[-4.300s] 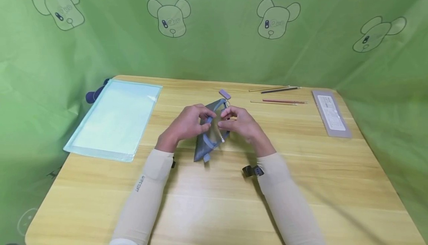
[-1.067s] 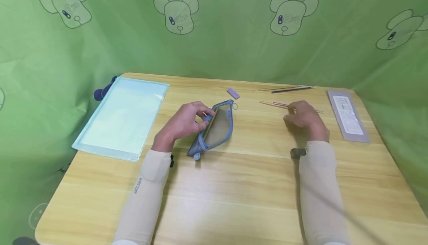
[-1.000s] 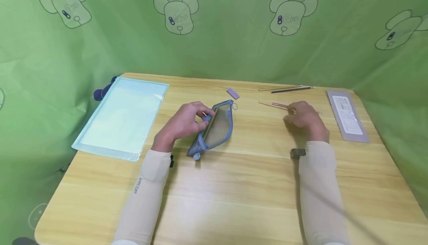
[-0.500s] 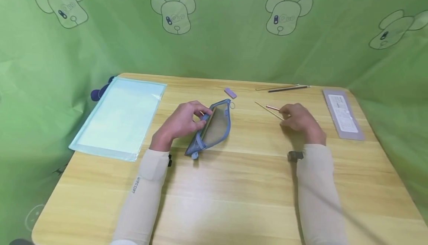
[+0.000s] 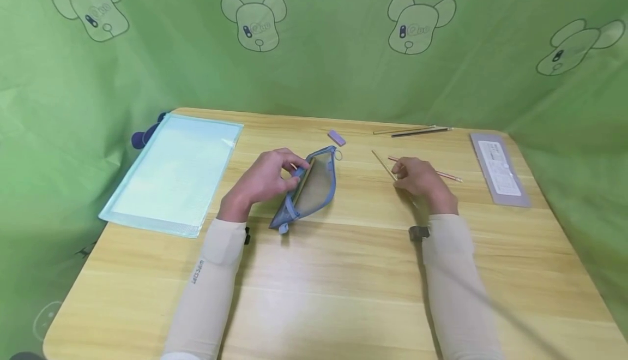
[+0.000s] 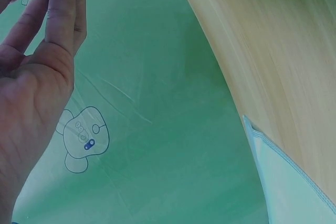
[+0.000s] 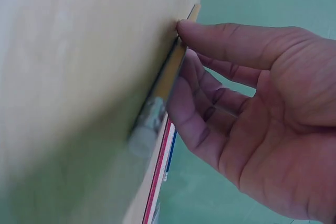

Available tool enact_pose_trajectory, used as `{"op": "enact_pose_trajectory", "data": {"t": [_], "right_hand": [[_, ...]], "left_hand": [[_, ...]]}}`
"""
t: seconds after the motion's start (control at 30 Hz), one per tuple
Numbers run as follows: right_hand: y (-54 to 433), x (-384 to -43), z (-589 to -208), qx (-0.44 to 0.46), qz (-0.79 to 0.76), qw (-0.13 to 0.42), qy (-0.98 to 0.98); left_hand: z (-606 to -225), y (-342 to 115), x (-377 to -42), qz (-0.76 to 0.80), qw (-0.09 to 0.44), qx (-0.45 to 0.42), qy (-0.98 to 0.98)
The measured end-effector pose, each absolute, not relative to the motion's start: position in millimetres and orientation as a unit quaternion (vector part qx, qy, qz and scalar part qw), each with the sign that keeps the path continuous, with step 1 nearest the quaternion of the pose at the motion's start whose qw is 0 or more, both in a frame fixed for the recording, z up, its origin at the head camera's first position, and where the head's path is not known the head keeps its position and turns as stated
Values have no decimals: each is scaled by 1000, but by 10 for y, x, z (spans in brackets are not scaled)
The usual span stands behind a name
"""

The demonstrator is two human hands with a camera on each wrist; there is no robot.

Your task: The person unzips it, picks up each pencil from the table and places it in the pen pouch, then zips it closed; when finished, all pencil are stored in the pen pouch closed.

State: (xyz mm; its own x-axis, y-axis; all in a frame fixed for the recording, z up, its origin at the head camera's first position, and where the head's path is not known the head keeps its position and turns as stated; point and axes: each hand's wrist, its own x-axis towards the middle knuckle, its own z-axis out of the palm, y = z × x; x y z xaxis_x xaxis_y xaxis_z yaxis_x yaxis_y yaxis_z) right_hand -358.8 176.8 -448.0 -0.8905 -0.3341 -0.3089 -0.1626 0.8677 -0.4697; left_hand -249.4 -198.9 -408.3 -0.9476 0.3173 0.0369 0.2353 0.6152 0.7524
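Right hand [image 5: 419, 179] had shifted leftward, toward the pouch, since half a second earlier, the plain pencil [image 5: 382, 162] going with it; more of the red pencil [image 5: 448, 176] now showed behind the knuckles. Left hand [image 5: 266, 181] had kept its place.

Green curtain [image 5: 333, 82] hung beyond both sets of fingers. Wooden table [image 5: 338, 289] spread beneath them. Pale blue folder [image 5: 176, 169] lay left of the left fingers, well apart.

Blue mesh pouch [image 5: 319, 188] stood open just right of the left fingers: thumb and fingers pinched its left rim. Left wrist view cut off most of that grip at the upper corner. One pencil lay inside, along the pinched rim.

Grey-lilac board [image 5: 500, 170] with a white label lay well to the right of the right fingers.

Right thumb and forefinger pinched the plain pencil, its eraser end toward the wrist and its other end pointing away past the fingertips; contact with the tabletop could not be told. Red pencil lay just under and behind that hand. Black pencil [image 5: 422, 132] and a light-coloured pencil [image 5: 392, 131] lay beyond the right fingers.

Purple block [image 5: 336, 138] rested beyond the left fingers, near the pouch's far end.
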Motion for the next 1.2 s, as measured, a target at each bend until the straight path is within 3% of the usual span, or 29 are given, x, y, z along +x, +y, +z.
{"op": "enact_pose_trajectory", "data": {"t": [0.83,1.2], "right_hand": [[1645,-3582,-4537,-146,-246,202,937],[1606,-3550,-4403,-119,-374,230,891]], "left_hand": [[-4097,-1990,-2499,420,48,151,894],[-4094,-1986,-2496,422,50,142,894]]}}
